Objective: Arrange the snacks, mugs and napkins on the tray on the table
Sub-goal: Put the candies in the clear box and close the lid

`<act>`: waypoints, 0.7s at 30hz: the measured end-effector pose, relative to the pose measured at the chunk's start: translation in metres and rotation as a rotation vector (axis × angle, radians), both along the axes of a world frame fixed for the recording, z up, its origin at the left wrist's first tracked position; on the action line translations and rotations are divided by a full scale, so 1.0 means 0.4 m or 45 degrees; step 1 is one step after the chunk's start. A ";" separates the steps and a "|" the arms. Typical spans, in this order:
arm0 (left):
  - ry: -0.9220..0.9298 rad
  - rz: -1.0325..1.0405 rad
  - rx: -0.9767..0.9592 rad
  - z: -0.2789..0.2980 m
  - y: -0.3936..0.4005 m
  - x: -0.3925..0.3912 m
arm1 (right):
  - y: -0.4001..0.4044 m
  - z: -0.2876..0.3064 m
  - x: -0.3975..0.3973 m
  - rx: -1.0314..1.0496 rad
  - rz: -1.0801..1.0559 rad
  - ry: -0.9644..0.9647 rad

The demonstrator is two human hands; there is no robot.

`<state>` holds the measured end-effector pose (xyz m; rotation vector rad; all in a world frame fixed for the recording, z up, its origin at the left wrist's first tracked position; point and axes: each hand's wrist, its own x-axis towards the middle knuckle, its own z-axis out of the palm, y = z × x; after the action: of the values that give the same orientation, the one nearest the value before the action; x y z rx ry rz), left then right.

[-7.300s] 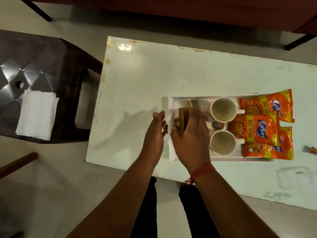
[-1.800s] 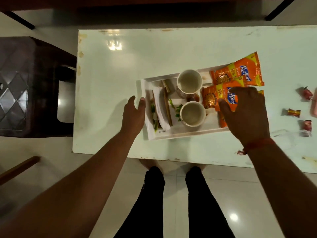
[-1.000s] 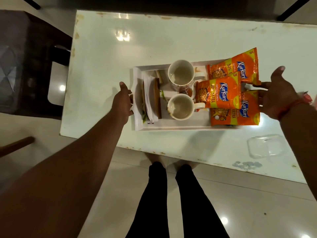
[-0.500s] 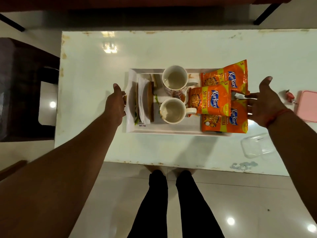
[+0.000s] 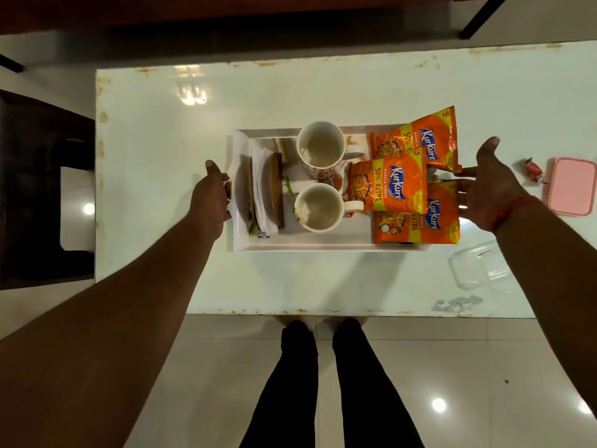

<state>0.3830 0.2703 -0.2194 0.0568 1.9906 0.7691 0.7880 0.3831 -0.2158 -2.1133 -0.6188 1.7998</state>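
Clearly both hands sat at the ends of the tray (image 5: 323, 245), which rested on the surface (image 5: 290, 279). The left hand (image 5: 210, 198) was curled around the tray's left rim; the right hand (image 5: 491, 189) was spread, fingers (image 5: 465, 171) reaching under the snacks (image 5: 397, 185), and whether it had closed on the right rim could not be told. On the tray, napkins (image 5: 260, 189) stood on edge at the left, two mugs (image 5: 318, 206) sat mid-tray, and three packets overlapped at the right, hanging past the rim. A lift looked near, and the risk lay there: packets pinched instead of rim would let that end drop, sliding mugs together and spilling snacks. An uneven lift could topple the napkins. Farther right, a candy (image 5: 533, 169) and a pink box (image 5: 571, 185) lay apart.
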 end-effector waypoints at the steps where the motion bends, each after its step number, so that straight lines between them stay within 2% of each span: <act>1: -0.001 -0.010 -0.001 0.002 0.001 0.000 | -0.002 -0.001 0.001 0.004 0.001 -0.011; 3: 0.095 -0.119 -0.009 0.001 0.003 0.003 | -0.002 -0.001 -0.001 0.040 0.031 -0.072; 5: 0.423 -0.400 -0.028 0.004 0.001 0.011 | -0.007 0.001 -0.010 0.155 0.134 -0.240; 7: 0.725 -0.604 0.031 0.014 -0.003 0.030 | -0.020 0.005 -0.023 0.359 0.285 -0.509; 9: 0.924 -0.741 0.173 0.038 -0.005 0.061 | -0.052 0.015 -0.034 0.591 0.434 -0.719; 12: 1.173 -1.079 0.473 0.087 0.000 0.132 | -0.117 0.053 -0.051 0.871 0.614 -0.852; 15: 1.239 -1.396 0.540 0.132 0.006 0.230 | -0.172 0.084 -0.065 0.978 0.814 -0.884; 21: 1.161 -1.792 0.594 0.171 0.030 0.463 | -0.242 0.111 0.009 0.880 0.940 -0.854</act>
<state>0.5683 0.2825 -0.1509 2.1125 1.8163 0.1788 0.7917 0.2865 -0.1715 -2.0339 -2.0440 0.7924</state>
